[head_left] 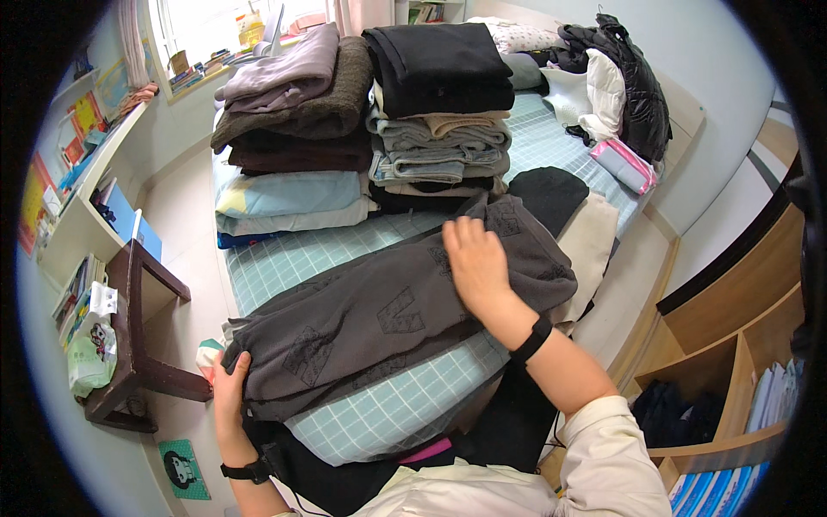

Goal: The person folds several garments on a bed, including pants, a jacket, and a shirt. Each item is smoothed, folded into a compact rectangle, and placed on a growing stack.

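Observation:
A dark grey garment (401, 312) with black printed patches lies folded into a long strip, slanting across the bed's teal checked sheet (405, 403). At its left end, my left hand (230, 392) grips the edge, thumb on top and the other fingers mostly hidden beneath. My right hand (476, 263) rests flat on the cloth near the right end, fingers stretched out. Beyond that end lie a black cloth (549, 196) and a cream cloth (593, 231), partly covered by the garment.
Behind the garment stand two piles of folded clothes, one topped by lilac cloth (289, 69), the other by black cloth (439, 65). A dark wooden stool (129, 336) stands at left. Open wooden shelves (732, 379) are at right. Jackets (633, 95) lie at the bed's far right.

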